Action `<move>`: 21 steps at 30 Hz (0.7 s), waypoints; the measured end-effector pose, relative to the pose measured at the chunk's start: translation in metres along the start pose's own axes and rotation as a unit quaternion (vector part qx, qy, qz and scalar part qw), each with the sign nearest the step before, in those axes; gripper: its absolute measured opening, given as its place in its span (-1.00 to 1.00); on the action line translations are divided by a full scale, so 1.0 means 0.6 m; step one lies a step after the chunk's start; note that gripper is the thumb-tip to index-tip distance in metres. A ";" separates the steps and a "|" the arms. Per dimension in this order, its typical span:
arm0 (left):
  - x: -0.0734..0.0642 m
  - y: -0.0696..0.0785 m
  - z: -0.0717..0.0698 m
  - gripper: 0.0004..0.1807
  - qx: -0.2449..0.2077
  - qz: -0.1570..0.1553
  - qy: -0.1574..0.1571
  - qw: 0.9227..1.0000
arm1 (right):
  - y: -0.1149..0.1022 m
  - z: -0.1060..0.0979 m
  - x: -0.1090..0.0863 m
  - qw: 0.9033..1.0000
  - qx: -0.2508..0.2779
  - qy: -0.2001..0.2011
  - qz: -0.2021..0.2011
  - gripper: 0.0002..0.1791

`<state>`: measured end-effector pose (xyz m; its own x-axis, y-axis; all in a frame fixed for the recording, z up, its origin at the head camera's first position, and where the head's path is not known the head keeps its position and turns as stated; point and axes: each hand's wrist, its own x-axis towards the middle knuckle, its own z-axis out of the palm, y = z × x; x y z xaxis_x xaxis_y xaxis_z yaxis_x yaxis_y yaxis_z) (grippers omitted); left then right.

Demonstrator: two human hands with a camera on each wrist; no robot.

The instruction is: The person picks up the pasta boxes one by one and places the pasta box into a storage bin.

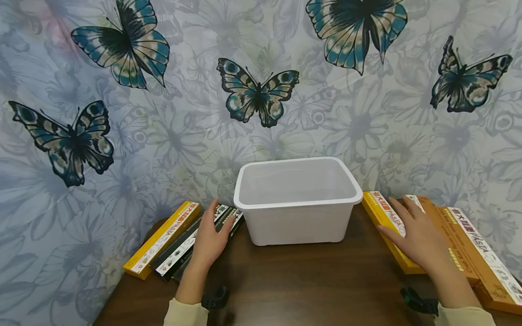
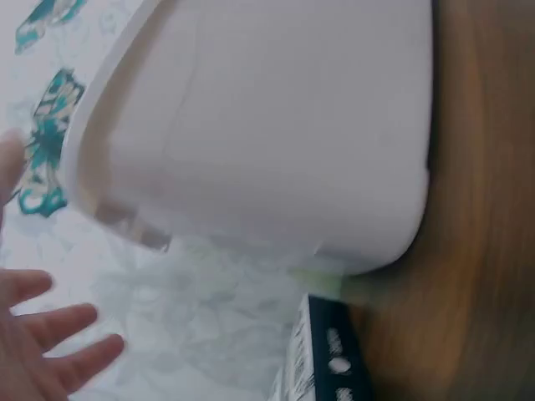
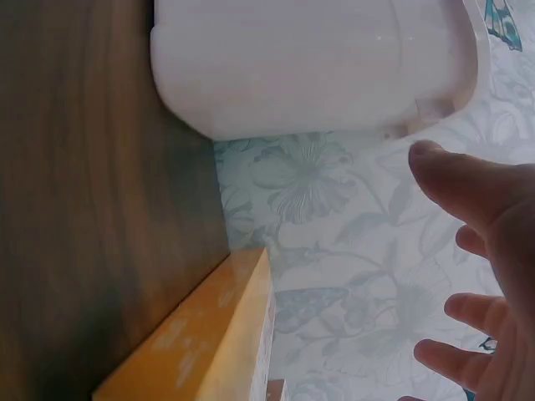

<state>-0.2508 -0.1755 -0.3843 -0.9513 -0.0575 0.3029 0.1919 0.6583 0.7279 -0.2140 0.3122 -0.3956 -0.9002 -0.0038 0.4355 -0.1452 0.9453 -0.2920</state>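
Note:
My left hand (image 1: 210, 240) hovers with spread, relaxed fingers above two long black boxes (image 1: 179, 253) at the left, holding nothing. A long yellow box (image 1: 163, 240) lies beside the black ones. On the other side, my right hand (image 1: 422, 233) hangs with fingers apart over several long orange-yellow boxes (image 1: 469, 253), its palm bare in the right wrist view. Between the hands stands a white plastic bin (image 1: 302, 226), upright with its top open; no contents show in it. Part of the black boxes is hidden behind the left hand.
The brown wooden table (image 1: 310, 285) carries everything. Behind it rises a wall covering (image 1: 183, 131) with a flower and butterfly print, close at the back of the bin and boxes. Dark wrist bands (image 1: 216, 299) sit on both wrists.

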 end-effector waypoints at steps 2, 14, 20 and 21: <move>0.000 0.003 0.009 -0.20 -0.031 0.010 0.024 0.999 | 0.009 -0.003 -0.005 1.000 0.013 0.003 0.005 -0.07; 0.017 0.034 0.050 -0.37 -0.220 0.045 0.050 0.973 | 0.071 -0.032 -0.043 0.994 0.070 0.030 0.073 -0.15; 0.032 0.051 0.063 -0.42 -0.256 0.048 0.046 0.964 | 0.099 -0.041 -0.063 0.987 0.054 0.039 0.149 -0.15; 0.034 0.053 0.066 -0.42 -0.261 0.046 0.046 0.963 | 0.103 -0.043 -0.065 0.986 0.052 0.041 0.154 -0.15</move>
<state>-0.2736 -0.1259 -0.3793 -0.9036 -0.0990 0.4168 0.3925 0.1987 0.8980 -0.1772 0.3789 -0.4085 -0.8726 0.3092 0.3780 0.0851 0.8585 -0.5058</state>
